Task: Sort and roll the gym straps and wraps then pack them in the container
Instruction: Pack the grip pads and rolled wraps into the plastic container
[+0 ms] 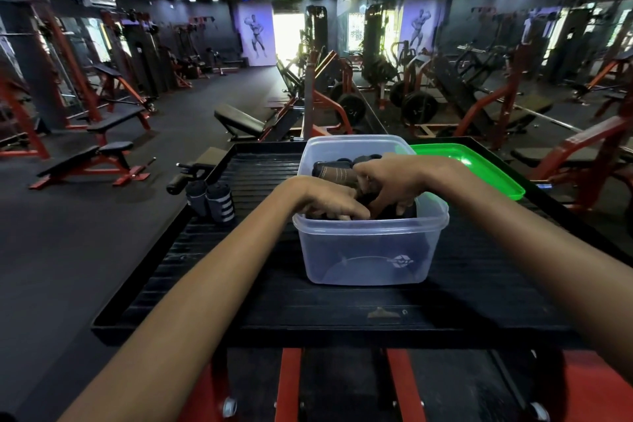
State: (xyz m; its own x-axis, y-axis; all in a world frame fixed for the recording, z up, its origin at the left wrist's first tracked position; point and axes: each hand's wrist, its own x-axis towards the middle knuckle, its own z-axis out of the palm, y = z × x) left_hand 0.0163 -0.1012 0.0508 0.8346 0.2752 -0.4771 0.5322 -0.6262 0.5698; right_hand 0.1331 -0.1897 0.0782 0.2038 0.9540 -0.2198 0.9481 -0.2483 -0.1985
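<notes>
1. Container (370, 250) – clear plastic, standing upright on the black ribbed platform (239, 284), partly filled with dark rolled wraps (337, 173).
2. Left hand (329, 202) – reaches over the near rim, fingers bent down onto the contents; whether it grasps anything cannot be told.
3. Right hand (390, 185) – inside the container, fingers curled around a dark roll.
4. Two striped rolled wraps (210, 200) – upright at the platform's left edge, well apart from the container.
5. Green lid (479, 168) – lying behind the container, to its right.
</notes>
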